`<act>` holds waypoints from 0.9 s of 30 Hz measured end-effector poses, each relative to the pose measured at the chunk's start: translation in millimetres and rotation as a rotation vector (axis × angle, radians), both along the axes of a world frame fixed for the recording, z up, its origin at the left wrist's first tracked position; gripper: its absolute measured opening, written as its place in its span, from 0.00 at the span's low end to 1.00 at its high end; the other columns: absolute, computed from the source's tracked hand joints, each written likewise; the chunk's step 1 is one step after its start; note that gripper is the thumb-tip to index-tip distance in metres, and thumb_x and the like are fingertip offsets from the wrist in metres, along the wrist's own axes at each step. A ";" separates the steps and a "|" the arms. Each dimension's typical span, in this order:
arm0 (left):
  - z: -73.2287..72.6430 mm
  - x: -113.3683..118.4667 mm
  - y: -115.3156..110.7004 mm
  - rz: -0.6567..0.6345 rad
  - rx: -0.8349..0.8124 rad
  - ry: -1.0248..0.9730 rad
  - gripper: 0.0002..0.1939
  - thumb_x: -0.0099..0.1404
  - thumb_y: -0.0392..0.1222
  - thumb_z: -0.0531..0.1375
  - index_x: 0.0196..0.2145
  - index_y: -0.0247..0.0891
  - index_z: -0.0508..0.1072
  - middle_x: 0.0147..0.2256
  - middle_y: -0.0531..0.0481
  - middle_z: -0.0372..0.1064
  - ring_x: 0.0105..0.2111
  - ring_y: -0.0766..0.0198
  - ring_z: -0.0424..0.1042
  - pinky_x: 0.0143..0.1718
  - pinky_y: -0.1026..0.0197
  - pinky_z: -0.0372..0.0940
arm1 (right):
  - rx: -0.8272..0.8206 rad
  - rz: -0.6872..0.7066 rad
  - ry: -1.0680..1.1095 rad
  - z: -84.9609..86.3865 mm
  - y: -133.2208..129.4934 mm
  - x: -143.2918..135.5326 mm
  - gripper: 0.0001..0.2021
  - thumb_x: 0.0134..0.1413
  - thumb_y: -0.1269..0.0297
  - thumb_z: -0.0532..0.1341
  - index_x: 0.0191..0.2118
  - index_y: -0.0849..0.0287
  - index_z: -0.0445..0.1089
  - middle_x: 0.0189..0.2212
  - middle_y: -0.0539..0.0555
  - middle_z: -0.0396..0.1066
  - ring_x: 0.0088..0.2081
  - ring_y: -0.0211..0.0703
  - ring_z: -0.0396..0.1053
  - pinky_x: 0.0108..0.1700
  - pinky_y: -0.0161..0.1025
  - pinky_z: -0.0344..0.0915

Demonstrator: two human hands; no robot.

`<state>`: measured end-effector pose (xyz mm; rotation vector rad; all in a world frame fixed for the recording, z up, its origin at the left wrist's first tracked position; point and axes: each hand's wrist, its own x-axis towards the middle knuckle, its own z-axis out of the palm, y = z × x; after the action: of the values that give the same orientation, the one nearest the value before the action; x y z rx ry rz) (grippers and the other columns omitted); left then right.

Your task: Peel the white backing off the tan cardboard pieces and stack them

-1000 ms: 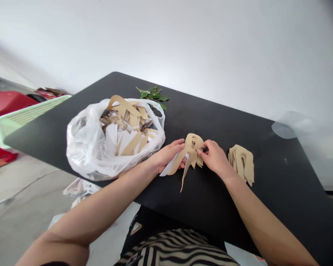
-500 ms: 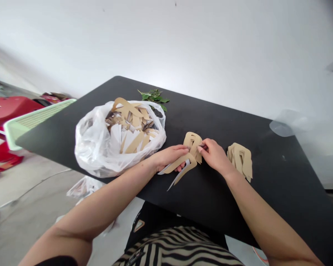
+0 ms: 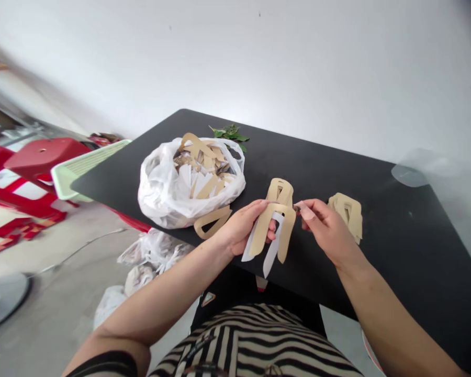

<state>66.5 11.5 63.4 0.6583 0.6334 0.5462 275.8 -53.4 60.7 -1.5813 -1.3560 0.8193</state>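
My left hand is closed on U-shaped paper cutouts, tan on one face and white on the other, their legs hanging toward me. Just beyond them, a small stack of tan slotted paper cutouts lies on the black table. At the right side of the held pieces my right hand has thumb and finger pinched together; what is between them is too small to make out. Right of that hand sits a second stack of tan slotted cutouts, partly hidden behind it.
A white plastic bag full of tan and white paper pieces stands left on the black table. A loose tan paper loop lies beside my left forearm. Green leaves are behind. Left are a green basket and red stool.
The held cutouts now hang more upright, their legs pointing toward me. My right fingers have drawn slightly away to the right. A loose tan loop now shows beside my left forearm. The view has shifted.
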 end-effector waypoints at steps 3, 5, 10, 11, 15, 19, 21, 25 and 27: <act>-8.7 5.9 -12.6 -0.014 -0.091 -0.013 0.13 0.75 0.47 0.53 0.47 0.36 0.70 0.26 0.50 0.70 0.21 0.64 0.71 0.25 0.63 0.67 | -0.021 0.012 0.069 0.0 -12.9 -9.5 0.17 0.63 0.43 0.60 0.40 0.53 0.74 0.27 0.51 0.70 0.28 0.42 0.67 0.33 0.41 0.67; -13.4 9.4 -17.3 -0.025 -0.136 -0.013 0.12 0.75 0.46 0.52 0.45 0.36 0.69 0.26 0.49 0.71 0.22 0.63 0.73 0.25 0.62 0.67 | -0.030 -0.006 0.072 -2.4 -17.9 -11.7 0.15 0.60 0.45 0.64 0.38 0.53 0.73 0.28 0.51 0.71 0.29 0.41 0.66 0.33 0.40 0.67; -16.6 12.3 -25.6 -0.064 -0.211 -0.027 0.15 0.76 0.46 0.50 0.40 0.33 0.71 0.27 0.45 0.73 0.26 0.59 0.76 0.28 0.60 0.69 | -0.041 -0.047 0.043 -4.0 -28.6 -9.4 0.12 0.59 0.50 0.65 0.36 0.53 0.72 0.29 0.50 0.71 0.30 0.41 0.66 0.34 0.40 0.67; -17.1 12.4 -27.7 -0.069 -0.217 -0.040 0.15 0.75 0.46 0.51 0.40 0.33 0.71 0.28 0.44 0.74 0.27 0.58 0.77 0.30 0.60 0.70 | -0.044 -0.050 0.047 -3.6 -30.4 -8.1 0.12 0.59 0.51 0.65 0.37 0.53 0.72 0.29 0.50 0.72 0.30 0.41 0.67 0.35 0.40 0.68; -22.8 14.8 -36.9 -0.057 -0.166 -0.105 0.09 0.73 0.42 0.55 0.44 0.35 0.70 0.31 0.44 0.76 0.29 0.57 0.78 0.36 0.57 0.72 | -0.068 -0.049 0.069 -4.0 -34.1 -0.6 0.13 0.57 0.51 0.66 0.42 0.54 0.74 0.34 0.53 0.75 0.34 0.43 0.70 0.38 0.42 0.70; -27.9 22.7 -42.6 -0.086 -0.169 -0.139 0.09 0.72 0.42 0.57 0.46 0.35 0.70 0.32 0.43 0.76 0.30 0.57 0.79 0.37 0.55 0.73 | -0.095 -0.035 0.055 -4.8 -35.9 7.5 0.12 0.56 0.53 0.67 0.41 0.54 0.75 0.35 0.53 0.76 0.35 0.44 0.71 0.41 0.44 0.70; -28.2 27.7 -43.8 -0.111 -0.188 -0.152 0.12 0.73 0.44 0.55 0.46 0.33 0.71 0.33 0.41 0.76 0.31 0.56 0.79 0.38 0.55 0.73 | -0.095 -0.042 0.047 -3.4 -39.1 12.2 0.11 0.56 0.53 0.68 0.39 0.55 0.75 0.35 0.53 0.76 0.36 0.44 0.71 0.42 0.44 0.69; -28.4 38.0 -46.3 -0.093 -0.182 -0.110 0.09 0.73 0.40 0.54 0.47 0.34 0.70 0.36 0.41 0.77 0.33 0.56 0.80 0.38 0.55 0.75 | -0.074 -0.101 0.077 -1.3 -50.8 33.0 0.11 0.56 0.54 0.68 0.40 0.54 0.76 0.36 0.51 0.76 0.37 0.42 0.70 0.42 0.42 0.68; -29.6 43.2 -47.8 -0.079 -0.174 -0.072 0.07 0.73 0.37 0.54 0.46 0.35 0.70 0.35 0.42 0.77 0.32 0.57 0.80 0.34 0.58 0.75 | -0.067 -0.153 0.117 -2.0 -56.6 52.0 0.12 0.55 0.53 0.69 0.40 0.54 0.75 0.35 0.50 0.74 0.36 0.41 0.69 0.40 0.40 0.66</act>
<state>109.7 -36.3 33.8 0.4952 0.5776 0.4339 327.8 -110.0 58.7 -1.6405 -1.1203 0.8561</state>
